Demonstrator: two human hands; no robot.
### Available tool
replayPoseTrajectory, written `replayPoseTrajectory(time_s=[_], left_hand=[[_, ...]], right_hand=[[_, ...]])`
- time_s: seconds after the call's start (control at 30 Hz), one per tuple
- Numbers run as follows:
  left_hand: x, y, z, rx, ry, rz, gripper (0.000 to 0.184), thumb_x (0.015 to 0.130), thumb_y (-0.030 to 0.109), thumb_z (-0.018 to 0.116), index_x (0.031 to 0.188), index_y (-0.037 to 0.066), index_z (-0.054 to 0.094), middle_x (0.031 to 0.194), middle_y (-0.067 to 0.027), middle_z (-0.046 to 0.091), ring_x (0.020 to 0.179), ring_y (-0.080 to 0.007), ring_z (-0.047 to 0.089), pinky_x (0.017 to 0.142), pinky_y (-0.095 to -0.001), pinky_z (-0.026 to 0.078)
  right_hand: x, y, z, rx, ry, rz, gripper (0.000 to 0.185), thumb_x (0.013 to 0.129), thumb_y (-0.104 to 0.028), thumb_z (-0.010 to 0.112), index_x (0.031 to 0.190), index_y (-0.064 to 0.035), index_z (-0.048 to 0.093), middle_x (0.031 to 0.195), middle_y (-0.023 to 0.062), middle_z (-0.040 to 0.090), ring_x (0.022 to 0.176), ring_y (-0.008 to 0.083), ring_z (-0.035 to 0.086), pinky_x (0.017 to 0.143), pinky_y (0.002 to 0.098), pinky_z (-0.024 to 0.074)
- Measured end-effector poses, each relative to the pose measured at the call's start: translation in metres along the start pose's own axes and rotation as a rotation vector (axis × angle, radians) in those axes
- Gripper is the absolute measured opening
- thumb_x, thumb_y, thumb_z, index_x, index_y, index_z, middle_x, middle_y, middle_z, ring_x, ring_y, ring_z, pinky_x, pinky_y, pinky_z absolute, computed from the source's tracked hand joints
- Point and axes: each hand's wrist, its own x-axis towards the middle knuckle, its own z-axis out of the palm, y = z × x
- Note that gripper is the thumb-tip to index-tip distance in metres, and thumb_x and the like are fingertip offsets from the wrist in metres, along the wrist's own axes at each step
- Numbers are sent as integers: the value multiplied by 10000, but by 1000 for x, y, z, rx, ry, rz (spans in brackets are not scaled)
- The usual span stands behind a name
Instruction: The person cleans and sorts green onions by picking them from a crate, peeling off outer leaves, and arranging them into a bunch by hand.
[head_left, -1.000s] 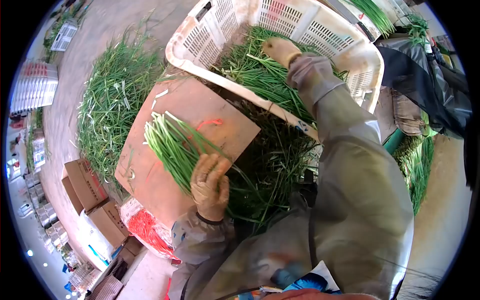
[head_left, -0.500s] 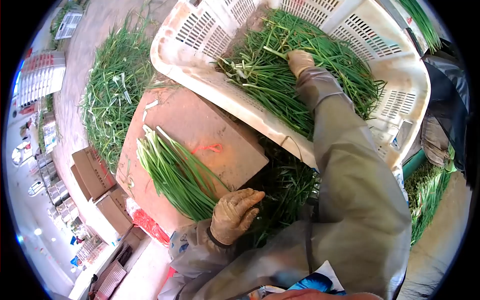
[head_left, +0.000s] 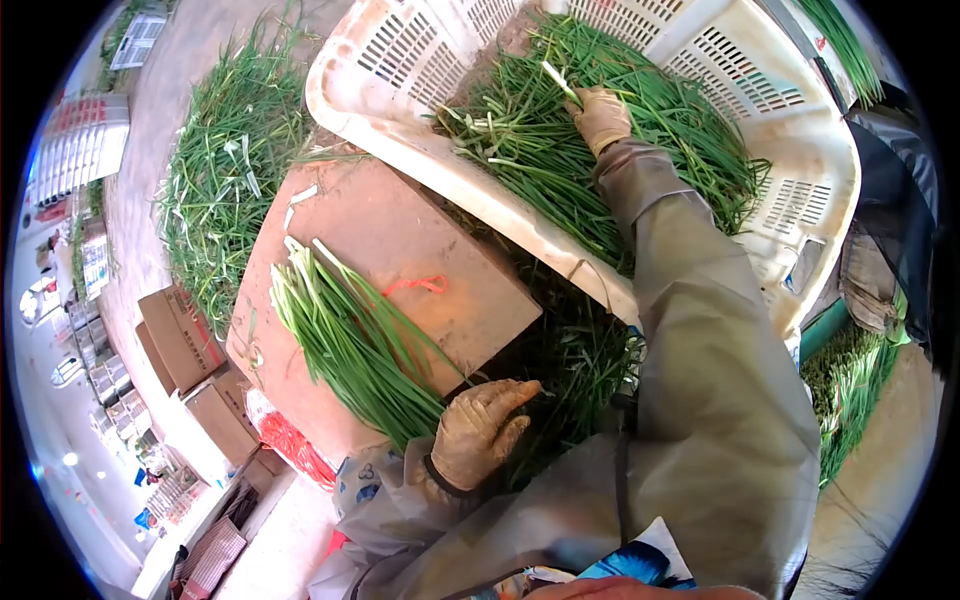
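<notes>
My right hand (head_left: 602, 118), in a tan glove, reaches into the white plastic crate (head_left: 400, 135). Its fingers are closed on a few chive stalks, whose pale ends (head_left: 557, 77) stick out past the fingertips. Loose green chives (head_left: 560, 160) lie tangled around it in the crate. My left hand (head_left: 480, 432), also gloved, hovers at the near edge of the brown board (head_left: 450, 300). It is empty, with the thumb apart from the fingers. Beside it a bundle of chives (head_left: 350, 350) rests on the board, white ends pointing away. A red tie (head_left: 415, 285) lies next to the bundle.
A heap of green trimmings (head_left: 225, 190) covers the floor on the left. Cardboard boxes (head_left: 180, 340) and red strings (head_left: 292, 440) are at lower left. More chives (head_left: 860, 400) stand at right. Dark leaves (head_left: 570, 390) lie below the board.
My right hand has shifted slightly, and the stalk ends in it now rise higher above the pile. My left hand has moved a little to the right and down, still empty.
</notes>
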Motion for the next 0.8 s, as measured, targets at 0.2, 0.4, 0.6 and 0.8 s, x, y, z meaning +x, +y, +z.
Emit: replayPoseTrajectory(time_s=[0.2, 0.4, 0.6, 0.8], left_hand=[[0, -4, 3, -44, -5, 0, 414, 690, 6, 643, 1092, 56, 557, 1003, -136, 584, 922, -309, 553, 786, -371, 448], [1, 1, 2, -27, -34, -13, 398, 710, 33, 639, 1097, 64, 553, 1013, -130, 587, 932, -304, 552, 793, -364, 449], [1, 2, 7, -42, -65, -13, 394, 719, 50, 636, 1103, 60, 548, 1024, -139, 583, 935, -309, 550, 792, -365, 451], [3, 13, 4, 9, -20, 40, 366, 731, 78, 632, 1088, 50, 555, 1014, -137, 585, 927, -305, 553, 792, -362, 453]], right_hand=[[-39, -49, 4, -127, -556, -108, 784, 744, -610, 525, 1288, -78, 337, 1143, 175, 505, 1064, 303, 492, 858, 415, 418], [-74, -60, 23, 32, -606, -113, 589, 695, -304, 688, 1171, -63, 438, 1097, 171, 531, 1024, 323, 524, 834, 409, 445], [-61, -53, 55, 3, -547, 36, 581, 709, -214, 673, 1205, -57, 416, 1054, 230, 555, 930, 385, 563, 805, 433, 452], [-55, -24, 11, 529, -625, 15, 514, 616, -228, 716, 1064, -29, 563, 954, 178, 611, 874, 284, 590, 780, 335, 453]])
